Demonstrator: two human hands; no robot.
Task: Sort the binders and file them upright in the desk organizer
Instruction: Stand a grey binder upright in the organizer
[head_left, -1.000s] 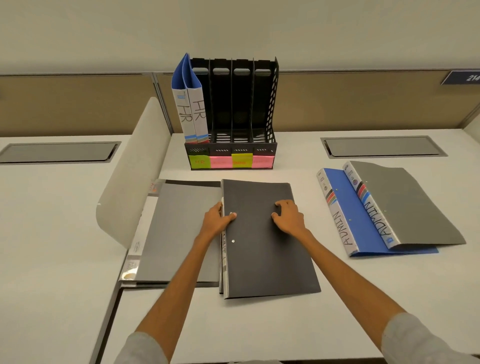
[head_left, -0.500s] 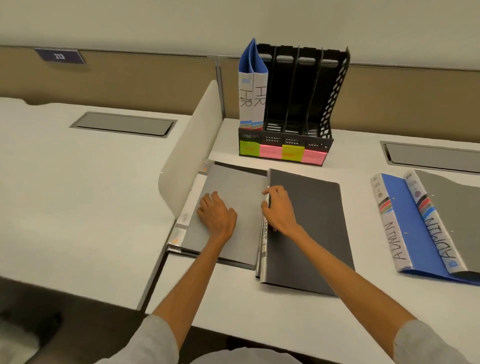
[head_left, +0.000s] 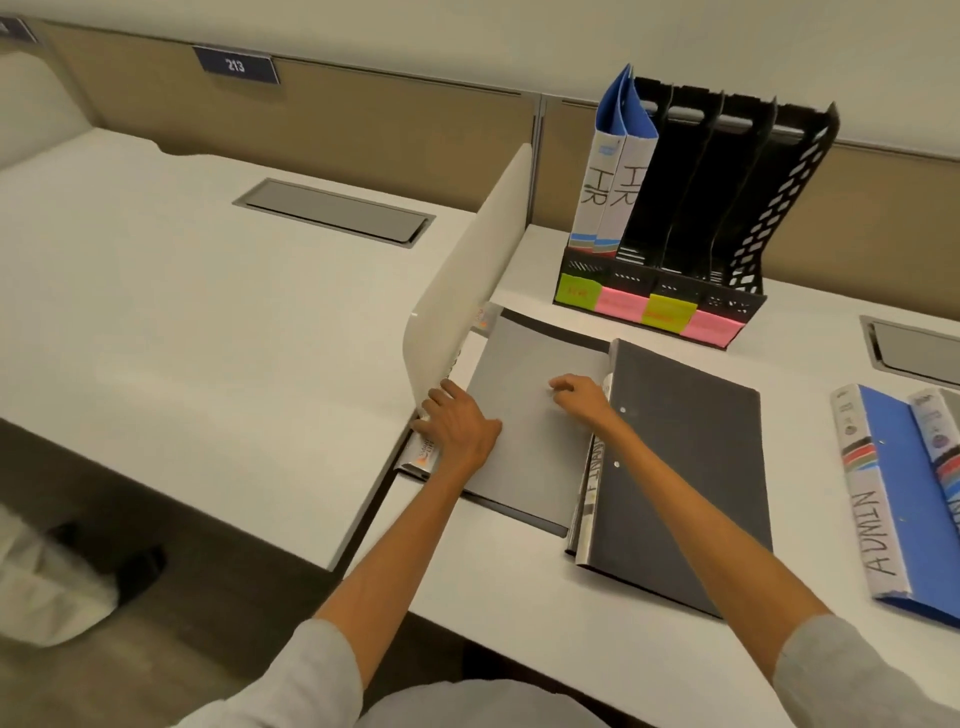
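Head view looks down on a white desk (head_left: 493, 582). On it the light grey binder (head_left: 524, 441) lies flat, with its spine side close against the white divider (head_left: 467, 291). From the position of the hands, I judge the step is to take up this binder for filing.

The left hand (head_left: 457, 431) lies on the spine edge, fingers spread and almost straight, holding nothing that I can see. The right hand (head_left: 584, 397) is at the opposite edge, fingers bent with the tips on the cover. Whether the thumb is under the edge I cannot tell.

To do it well, it seems better first to slide the binder away from the divider, because there is little place for fingers there. Then lift it by the spine and support the open edge so the covers do not flap. Read the spine before choosing a slot. A dark edge shows beneath, so take care to lift only one.

Counting:
- One desk organizer (head_left: 727, 197) with four slots stands at the back of the desk.
- Two HR binders (head_left: 613, 171) stand upright in its leftmost slot.
- Four binders lie flat: the light grey one, a dark grey binder (head_left: 685, 467) just beside it, a blue binder (head_left: 898, 493) marked ADMIN, and a half-seen binder (head_left: 935, 441) cut by the frame.
- Four coloured labels (head_left: 577, 292) are on the organizer's front — two pink, one green, one yellow.
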